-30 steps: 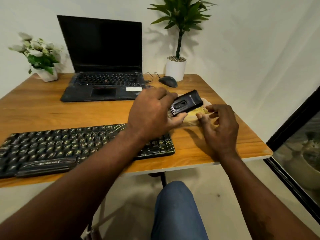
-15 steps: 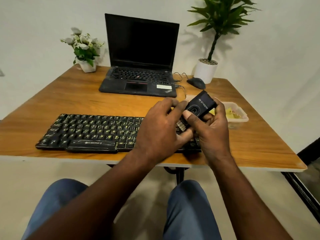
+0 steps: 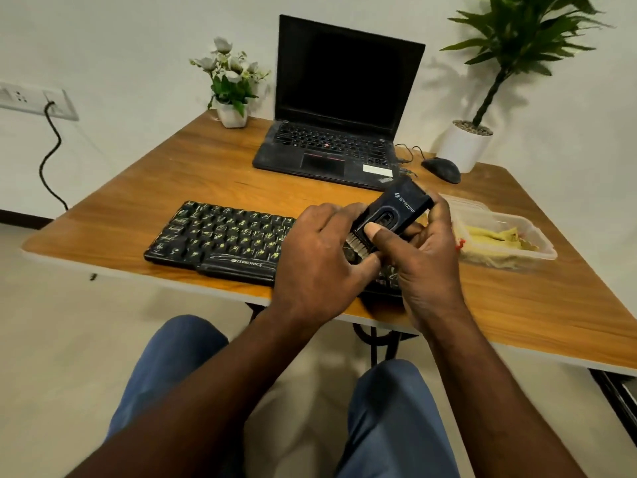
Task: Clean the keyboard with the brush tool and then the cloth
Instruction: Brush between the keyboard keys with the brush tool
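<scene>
I am now holding the brush tool (image 3: 401, 207) in both hands, above the right end of the keyboard (image 3: 220, 232). A second ago my left hand (image 3: 317, 263) alone was carrying it, further right by the container (image 3: 527, 226), while my right hand (image 3: 425, 260) was hanging loose beside it. Since then I have been bringing the tool across, and my right hand has been closing in on it.

Now the fingers of my right hand are wrapping round the tool's black body from behind, and its thumb (image 3: 374, 232) is pressing on the oval slider (image 3: 387, 219) in the tool's face. My left hand is curling round the lower end, thumb underneath, right by the pale bristles (image 3: 355, 240), which are pointing down toward the keys. Whether the bristles are touching the keys I cannot tell, as my hands are covering that spot.

I am reading this as the set-up step nearing its end. The brush is being pushed out or settled into a working grip, and no sweeping looks to have begun. The keyboard is lying flat near the front edge of the tabletop (image 3: 165, 181). The yellow cloth (image 3: 489, 232) is waiting in the container, just right of my hands, for the second pass.
</scene>
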A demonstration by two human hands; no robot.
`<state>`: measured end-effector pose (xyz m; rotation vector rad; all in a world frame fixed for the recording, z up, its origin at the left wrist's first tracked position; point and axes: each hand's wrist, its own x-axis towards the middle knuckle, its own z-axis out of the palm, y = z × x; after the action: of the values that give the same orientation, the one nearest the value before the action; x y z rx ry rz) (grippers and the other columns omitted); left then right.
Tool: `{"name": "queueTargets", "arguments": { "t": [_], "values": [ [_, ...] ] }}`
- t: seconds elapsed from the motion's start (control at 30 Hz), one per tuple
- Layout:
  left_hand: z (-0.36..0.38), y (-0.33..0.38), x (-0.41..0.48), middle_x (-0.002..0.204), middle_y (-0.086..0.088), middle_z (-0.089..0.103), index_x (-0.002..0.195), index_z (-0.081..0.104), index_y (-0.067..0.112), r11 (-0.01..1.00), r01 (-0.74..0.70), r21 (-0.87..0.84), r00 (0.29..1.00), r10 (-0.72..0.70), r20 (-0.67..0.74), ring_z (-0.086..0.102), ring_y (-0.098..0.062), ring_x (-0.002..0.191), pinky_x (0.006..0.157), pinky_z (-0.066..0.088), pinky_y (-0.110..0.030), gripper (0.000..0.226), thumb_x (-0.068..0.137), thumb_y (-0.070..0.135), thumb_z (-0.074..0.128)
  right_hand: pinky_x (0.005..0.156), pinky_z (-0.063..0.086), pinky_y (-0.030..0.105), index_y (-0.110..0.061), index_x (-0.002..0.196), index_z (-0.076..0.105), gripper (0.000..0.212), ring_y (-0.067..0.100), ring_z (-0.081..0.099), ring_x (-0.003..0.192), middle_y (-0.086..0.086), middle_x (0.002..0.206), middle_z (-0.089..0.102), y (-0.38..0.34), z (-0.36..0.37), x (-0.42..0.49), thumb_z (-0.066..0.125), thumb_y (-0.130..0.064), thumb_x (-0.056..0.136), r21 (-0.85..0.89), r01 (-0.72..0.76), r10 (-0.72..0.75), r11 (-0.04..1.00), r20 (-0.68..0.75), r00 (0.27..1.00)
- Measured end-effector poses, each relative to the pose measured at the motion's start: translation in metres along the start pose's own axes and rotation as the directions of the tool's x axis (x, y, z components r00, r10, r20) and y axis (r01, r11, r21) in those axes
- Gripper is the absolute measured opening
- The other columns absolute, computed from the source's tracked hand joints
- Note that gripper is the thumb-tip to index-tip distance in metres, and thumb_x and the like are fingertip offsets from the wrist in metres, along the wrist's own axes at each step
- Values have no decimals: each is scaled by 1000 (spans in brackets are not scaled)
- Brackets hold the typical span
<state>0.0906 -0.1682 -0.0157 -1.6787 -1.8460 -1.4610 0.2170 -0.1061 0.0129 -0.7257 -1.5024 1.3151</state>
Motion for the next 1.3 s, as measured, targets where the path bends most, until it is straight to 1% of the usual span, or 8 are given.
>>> {"name": "queueTargets", "arguments": {
  "t": [0.43, 0.53, 0.7, 0.83, 0.97, 1.07, 1.2, 1.3],
  "values": [
    [-54, -44, -12, 131, 0, 63, 145, 56, 19, 991, 113, 73, 987, -120, 102, 49, -15, 122, 99, 36, -26, 70, 83, 45, 78, 80, 63, 43, -34, 146, 41, 74, 17, 75, 98, 1, 109, 75, -2, 60, 0, 82, -15, 87, -173, -13, 27, 985, 79, 997],
    [-77, -65, -23, 132, 4, 64, 143, 58, 23, 986, 139, 92, 985, -147, 94, 42, -11, 124, 95, 34, -27, 69, 86, 60, 67, 85, 63, 47, -44, 144, 40, 77, 15, 74, 101, 0, 112, 73, 1, 77, 1, 85, -24, 84, -275, 27, 20, 961, 165, 986],
    [-119, -111, -26, 126, 5, 67, 133, 66, 25, 953, 258, 157, 961, -270, 59, 45, -15, 124, 94, 37, -31, 54, 92, 60, 62, 79, 60, 24, -37, 149, 37, 80, 3, 70, 97, -13, 108, 67, 7, 113, 16, 84, -25, 85, -398, 158, -41, 904, 286, 957],
    [-150, -163, -12, 110, 8, 73, 122, 73, 27, 862, 506, 22, 862, -506, 27, 67, -11, 100, 84, 58, -42, 26, 98, 37, 66, 74, 55, 10, -36, 152, 33, 84, -17, 63, 93, -23, 107, 60, 8, 144, 37, 83, -25, 87, -431, 216, -39, 876, 383, 923],
    [-158, -208, 9, 91, 6, 74, 116, 76, 23, 778, 620, -103, 783, -604, 148, 65, -3, 69, 69, 54, -33, 21, 103, 21, 60, 72, 47, 0, -37, 155, 29, 88, -19, 60, 90, -23, 111, 57, 13, 174, 64, 83, -30, 87, -451, 286, -56, 845, 457, 887],
    [-155, -225, 28, 96, 8, 77, 109, 77, 24, 763, 636, -115, 764, -603, 229, 65, -1, 75, 78, 52, -30, 20, 101, 15, 61, 76, 52, 6, -37, 155, 29, 86, -11, 61, 92, -20, 112, 58, 15, 195, 84, 82, -31, 87, -459, 338, -79, 822, 496, 865],
    [-145, -225, 41, 76, 22, 66, 97, 76, 32, 842, 533, 79, 799, -532, 282, 57, 14, 63, 63, 39, -21, 13, 95, 21, 70, 77, 56, 15, -34, 148, 38, 77, -2, 65, 94, -14, 109, 62, 18, 217, 103, 82, -26, 86, -484, 417, -65, 769, 590, 805],
    [-144, -231, 43, 76, 15, 68, 91, 75, 30, 860, 488, 147, 810, -509, 291, 57, 5, 65, 64, 42, -27, 8, 92, 23, 72, 78, 61, 25, -34, 145, 39, 75, 12, 70, 96, -5, 118, 66, 29, 234, 112, 81, -25, 84, -508, 507, -60, 697, 663, 746]
  ]
}}
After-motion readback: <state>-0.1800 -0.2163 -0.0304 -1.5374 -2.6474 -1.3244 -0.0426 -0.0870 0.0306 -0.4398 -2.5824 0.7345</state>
